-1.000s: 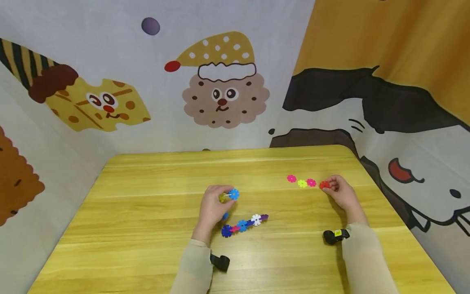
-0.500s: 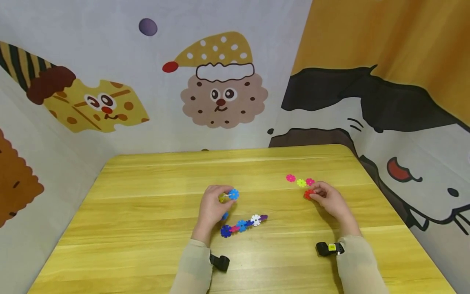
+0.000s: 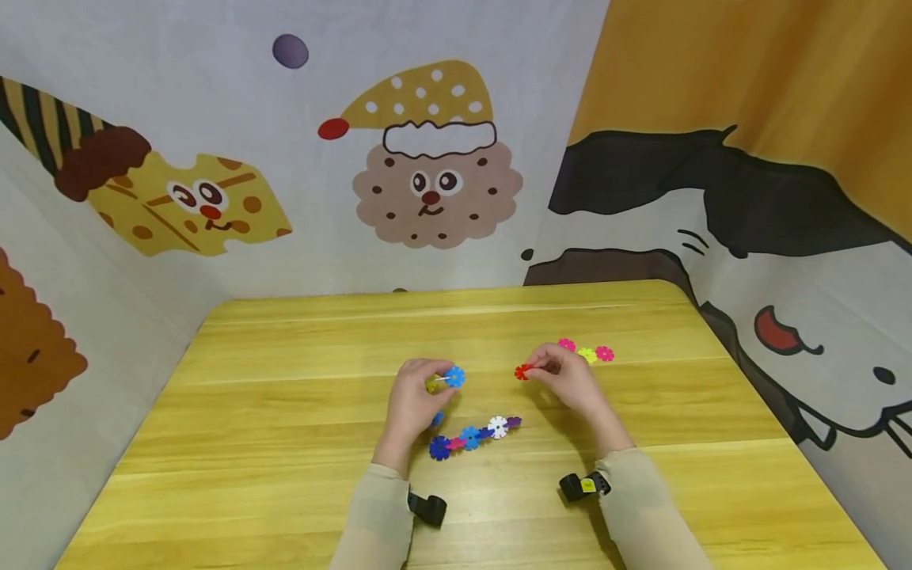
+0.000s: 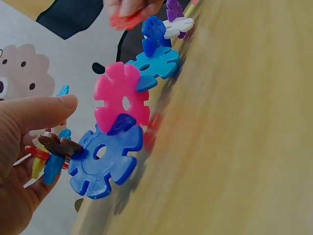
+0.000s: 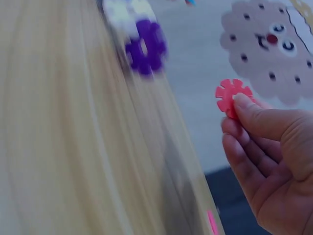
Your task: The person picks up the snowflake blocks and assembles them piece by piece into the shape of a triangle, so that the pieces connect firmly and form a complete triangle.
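My left hand (image 3: 413, 404) holds one end of a chain of notched, flower-shaped interlocking discs. A light blue disc (image 3: 454, 376) shows at its fingertips. From there the chain runs through a brown disc (image 4: 59, 145), a dark blue disc (image 4: 105, 159) and a pink disc (image 4: 122, 95) to white (image 3: 497, 427) and purple (image 5: 146, 47) ones at the far end. Some discs are partly hidden by the left fingers. Between thumb and fingers, my right hand (image 3: 573, 384) pinches a loose red disc (image 3: 522, 372), raised above the table and apart from the chain.
Beyond the right hand, two pink discs (image 3: 604, 354) and a yellow disc (image 3: 587, 355) lie on the wooden table (image 3: 285, 443). A printed cloth (image 3: 313, 261) hangs behind the table. A small camera (image 3: 427, 511) is strapped to each wrist.
My right hand has carried the red disc leftward, from beside the pink and yellow discs to near the left hand. The left hand and chain have stayed put.
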`<state>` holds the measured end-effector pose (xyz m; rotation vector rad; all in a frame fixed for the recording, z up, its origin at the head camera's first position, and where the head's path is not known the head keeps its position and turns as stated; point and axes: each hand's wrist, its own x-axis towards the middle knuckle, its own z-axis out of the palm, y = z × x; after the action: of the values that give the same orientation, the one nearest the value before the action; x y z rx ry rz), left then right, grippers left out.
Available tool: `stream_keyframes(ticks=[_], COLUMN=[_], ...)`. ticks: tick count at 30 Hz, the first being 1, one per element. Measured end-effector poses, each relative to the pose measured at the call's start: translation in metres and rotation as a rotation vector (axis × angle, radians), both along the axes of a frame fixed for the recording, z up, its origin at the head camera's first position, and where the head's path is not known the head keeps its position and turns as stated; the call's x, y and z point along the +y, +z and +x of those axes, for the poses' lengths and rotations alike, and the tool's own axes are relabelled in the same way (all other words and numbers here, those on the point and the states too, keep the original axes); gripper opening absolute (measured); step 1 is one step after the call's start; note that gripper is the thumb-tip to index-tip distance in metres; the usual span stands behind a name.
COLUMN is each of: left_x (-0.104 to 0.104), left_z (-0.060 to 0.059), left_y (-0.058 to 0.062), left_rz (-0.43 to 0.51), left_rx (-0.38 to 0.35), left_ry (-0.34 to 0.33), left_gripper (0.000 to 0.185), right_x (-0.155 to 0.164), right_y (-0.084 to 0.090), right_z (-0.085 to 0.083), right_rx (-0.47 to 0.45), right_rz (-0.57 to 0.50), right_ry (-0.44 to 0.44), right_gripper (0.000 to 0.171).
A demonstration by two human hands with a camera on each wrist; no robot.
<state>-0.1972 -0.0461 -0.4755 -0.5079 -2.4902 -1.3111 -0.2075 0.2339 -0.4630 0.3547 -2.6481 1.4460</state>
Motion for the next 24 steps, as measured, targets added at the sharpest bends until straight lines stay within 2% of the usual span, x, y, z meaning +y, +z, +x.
stream_keyframes(ticks=[11,24], left_x=[0.0,0.001], left_z=[0.0,-0.001], left_y=[0.0,-0.001], left_rz=[0.003,0.008], left_rx=[-0.005,0.052], left_ry=[0.0,0.003], left_gripper=[0.034,0.033], right_x=[-0.057,-0.081], right_y=[-0.002,-0.004], right_z=[-0.001,0.001], right_rx=[0.032,0.26], right_rz=[-0.083,-0.017], right_ry=[-0.012,0.038], right_gripper=[0.01,0.015])
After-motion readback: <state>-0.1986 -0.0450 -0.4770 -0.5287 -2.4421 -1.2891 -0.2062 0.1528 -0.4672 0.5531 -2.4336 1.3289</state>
